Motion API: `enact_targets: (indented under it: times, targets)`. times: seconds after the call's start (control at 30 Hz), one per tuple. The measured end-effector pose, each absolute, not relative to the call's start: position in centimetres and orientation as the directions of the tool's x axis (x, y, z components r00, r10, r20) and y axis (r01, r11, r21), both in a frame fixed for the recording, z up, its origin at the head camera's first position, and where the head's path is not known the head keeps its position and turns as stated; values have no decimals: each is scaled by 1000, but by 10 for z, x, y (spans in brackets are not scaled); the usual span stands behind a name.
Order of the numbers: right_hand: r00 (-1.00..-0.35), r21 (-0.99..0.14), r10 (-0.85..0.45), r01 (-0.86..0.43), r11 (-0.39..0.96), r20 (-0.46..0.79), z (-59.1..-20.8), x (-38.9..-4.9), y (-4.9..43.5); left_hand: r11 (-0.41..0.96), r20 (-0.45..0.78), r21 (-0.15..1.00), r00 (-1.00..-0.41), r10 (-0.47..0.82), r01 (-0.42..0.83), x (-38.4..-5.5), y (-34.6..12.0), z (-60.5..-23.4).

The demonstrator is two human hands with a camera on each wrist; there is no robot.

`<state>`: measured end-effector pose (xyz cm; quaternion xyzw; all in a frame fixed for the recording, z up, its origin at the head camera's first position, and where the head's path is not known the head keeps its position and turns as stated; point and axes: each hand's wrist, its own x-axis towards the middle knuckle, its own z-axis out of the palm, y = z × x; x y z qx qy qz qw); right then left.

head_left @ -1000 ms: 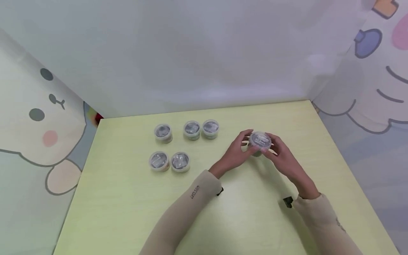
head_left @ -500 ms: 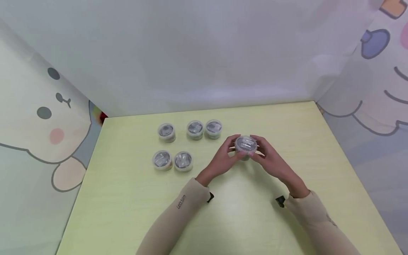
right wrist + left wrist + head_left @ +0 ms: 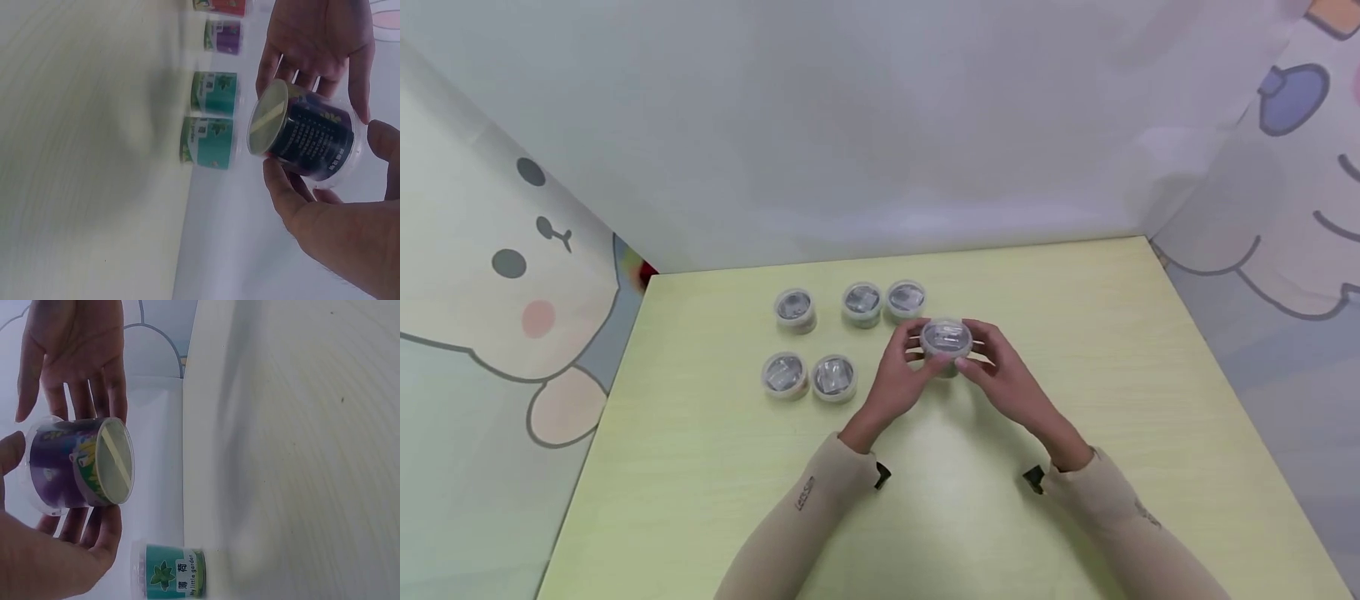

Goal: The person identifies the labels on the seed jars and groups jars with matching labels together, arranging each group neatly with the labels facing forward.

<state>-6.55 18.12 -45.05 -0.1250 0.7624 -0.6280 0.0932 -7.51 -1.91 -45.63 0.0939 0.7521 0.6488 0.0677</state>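
Between both hands is a small round tub (image 3: 946,337) with a clear lid, its wrapper dark purple with printed pictures and text. My left hand (image 3: 897,379) grips its left side, thumb near the lid's front and fingers behind. From the right, my right hand (image 3: 1009,375) holds it the same way. Both wrist views show the pale underside of the tub (image 3: 78,465) lifted off the table, with a strip across it. In the right wrist view the dark wrapper of the tub (image 3: 312,134) carries small print.
To the left stand several similar lidded tubs: a back row with one tub (image 3: 906,300) nearest the hands, and a front pair including this tub (image 3: 834,378). Some have teal wrappers. The pale table (image 3: 700,500) meets a white back wall (image 3: 880,125).
Both hands have carried the tub leftward across the table, closer to the other tubs. The grip stays the same, and the other tubs keep their arrangement.
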Motion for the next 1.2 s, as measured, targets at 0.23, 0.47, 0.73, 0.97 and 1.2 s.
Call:
enact_targets:
  times: [0.23,0.47,0.73,0.97,1.2]
  targets:
    - [-963,-983,-270,-65,172,16,-452,-67,170,138,20,989,-982,187,46,-72,-22,-457]
    - [-954,-981,-300,-64,185,6,-454,-71,170,126,11,991,-979,201,37,-73,-30,-454]
    - [-920,-990,-390,-17,142,-40,-453,-74,175,122,-5,992,-968,250,26,-75,-43,-448]
    - [-888,-991,-457,-19,134,-45,-450,-71,173,120,-41,993,-945,325,-2,-73,-47,-448]
    - [-921,-984,-389,-56,170,-15,-449,-70,169,93,2,995,-972,236,24,-69,-42,-448]
